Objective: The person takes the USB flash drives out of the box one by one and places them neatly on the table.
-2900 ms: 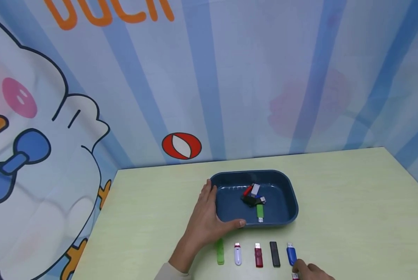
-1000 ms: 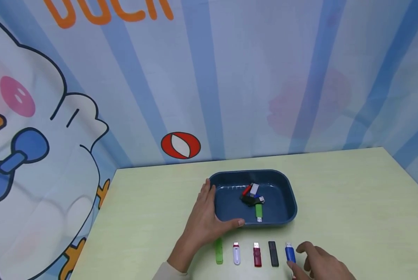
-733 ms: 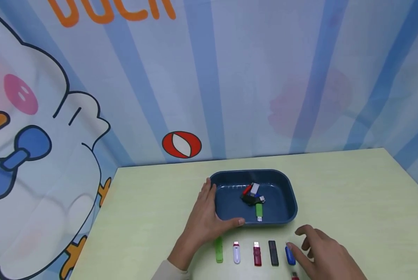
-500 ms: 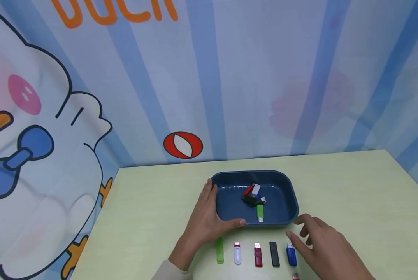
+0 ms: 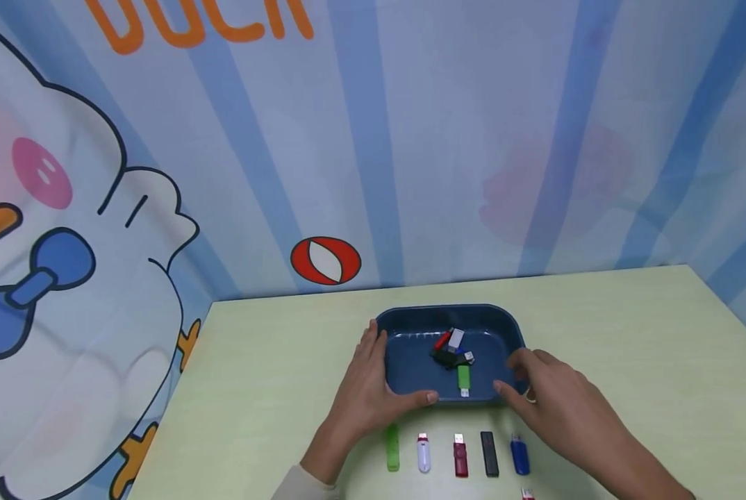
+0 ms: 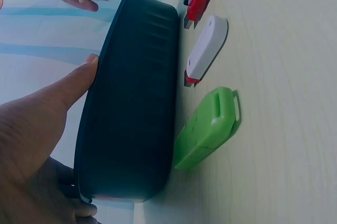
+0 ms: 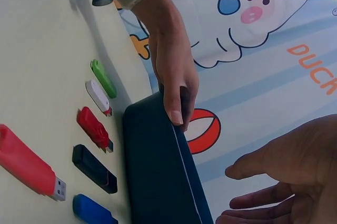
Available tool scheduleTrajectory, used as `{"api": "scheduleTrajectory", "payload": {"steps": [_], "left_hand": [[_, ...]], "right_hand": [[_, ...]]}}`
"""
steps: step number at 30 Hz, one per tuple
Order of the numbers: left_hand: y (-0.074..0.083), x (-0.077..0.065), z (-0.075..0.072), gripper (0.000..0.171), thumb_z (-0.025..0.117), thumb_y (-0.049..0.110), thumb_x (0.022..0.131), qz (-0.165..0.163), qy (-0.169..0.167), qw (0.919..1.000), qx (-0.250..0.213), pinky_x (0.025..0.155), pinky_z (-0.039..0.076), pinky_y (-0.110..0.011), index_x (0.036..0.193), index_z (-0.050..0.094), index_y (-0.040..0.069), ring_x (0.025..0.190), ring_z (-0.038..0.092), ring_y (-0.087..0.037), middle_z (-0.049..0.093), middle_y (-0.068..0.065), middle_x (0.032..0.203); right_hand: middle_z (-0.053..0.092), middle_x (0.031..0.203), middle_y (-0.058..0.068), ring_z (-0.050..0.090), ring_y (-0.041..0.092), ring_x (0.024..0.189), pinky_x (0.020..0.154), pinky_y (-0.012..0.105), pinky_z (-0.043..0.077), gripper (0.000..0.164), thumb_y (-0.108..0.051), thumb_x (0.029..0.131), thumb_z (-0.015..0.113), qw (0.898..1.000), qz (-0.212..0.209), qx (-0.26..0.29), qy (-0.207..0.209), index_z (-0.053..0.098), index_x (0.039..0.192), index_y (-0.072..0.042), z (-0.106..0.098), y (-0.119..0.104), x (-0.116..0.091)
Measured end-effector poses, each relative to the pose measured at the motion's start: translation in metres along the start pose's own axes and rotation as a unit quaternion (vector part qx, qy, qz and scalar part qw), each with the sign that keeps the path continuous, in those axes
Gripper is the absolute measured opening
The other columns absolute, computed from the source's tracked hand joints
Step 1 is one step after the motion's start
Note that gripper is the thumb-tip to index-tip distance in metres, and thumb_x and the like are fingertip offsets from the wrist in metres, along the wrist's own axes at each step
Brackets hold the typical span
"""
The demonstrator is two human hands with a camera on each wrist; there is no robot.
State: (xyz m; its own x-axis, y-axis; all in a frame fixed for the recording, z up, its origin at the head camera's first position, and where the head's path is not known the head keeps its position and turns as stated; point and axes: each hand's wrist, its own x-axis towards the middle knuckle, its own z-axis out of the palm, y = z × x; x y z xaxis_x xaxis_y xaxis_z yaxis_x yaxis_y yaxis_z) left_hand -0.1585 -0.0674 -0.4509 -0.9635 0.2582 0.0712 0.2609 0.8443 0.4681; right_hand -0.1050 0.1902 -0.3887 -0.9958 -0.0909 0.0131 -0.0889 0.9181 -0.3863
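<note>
A dark blue plastic tray [image 5: 410,364] stands on the table, holding a small pile of USB sticks: a green one [image 5: 463,377] in front of black, white and red ones. At its front left corner my left hand [image 5: 367,399] grips the rim, thumb along the front. My right hand [image 5: 563,406] hovers over the front right corner, thumb and fingers apart; the right wrist view shows nothing between them. In front of the tray lies a row of USB sticks: green [image 5: 392,451], white [image 5: 424,455], dark red [image 5: 460,458], black [image 5: 490,455] and blue [image 5: 519,457].
Nearer me, a red USB stick [image 7: 26,161] lies past the blue one, mostly cut off in the head view. The pale table [image 5: 648,347] meets a blue striped backdrop [image 5: 442,173] with a cartoon duck [image 5: 98,292] behind and at the left.
My right hand has let go of the red USB stick near the front edge and moved forward, up to the tray's right corner. The left hand and tray have stayed put.
</note>
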Motion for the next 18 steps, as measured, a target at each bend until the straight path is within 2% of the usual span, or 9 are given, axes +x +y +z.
{"api": "scheduleTrajectory", "payload": {"steps": [5,11,18], "left_hand": [[-0.002,0.001,0.001,0.125,0.055,0.086,0.060,0.000,0.004,1.0000,0.001,0.109,0.020,-0.044,0.151,0.021,0.007,0.141,0.004,-0.021,0.004,-0.005,0.158],[-0.002,0.001,0.001,0.124,0.056,0.085,0.061,0.003,0.001,1.0000,0.000,0.109,0.019,-0.044,0.151,0.020,0.007,0.141,0.003,-0.021,0.003,-0.005,0.158],[-0.003,0.000,0.000,0.124,0.055,0.085,0.062,0.007,0.000,1.0000,0.004,0.109,0.020,-0.043,0.151,0.021,0.007,0.141,0.003,-0.020,0.004,-0.006,0.158]], "right_hand": [[0.061,0.086,0.001,0.052,0.011,0.069,0.057,0.028,0.048,0.036,-0.043,0.082,0.069,1.000,-0.024,0.011,-0.005,0.062,0.100,-0.013,0.005,0.000,0.014],[0.062,0.085,-0.002,0.055,0.009,0.070,0.056,0.027,0.049,0.031,-0.036,0.083,0.070,0.998,-0.056,0.024,-0.013,0.063,0.100,-0.012,0.012,-0.003,0.028],[0.062,0.083,-0.003,0.056,0.008,0.070,0.058,0.027,0.050,0.026,-0.034,0.082,0.071,0.997,-0.066,0.019,-0.019,0.064,0.097,-0.013,0.018,-0.009,0.041]]}}
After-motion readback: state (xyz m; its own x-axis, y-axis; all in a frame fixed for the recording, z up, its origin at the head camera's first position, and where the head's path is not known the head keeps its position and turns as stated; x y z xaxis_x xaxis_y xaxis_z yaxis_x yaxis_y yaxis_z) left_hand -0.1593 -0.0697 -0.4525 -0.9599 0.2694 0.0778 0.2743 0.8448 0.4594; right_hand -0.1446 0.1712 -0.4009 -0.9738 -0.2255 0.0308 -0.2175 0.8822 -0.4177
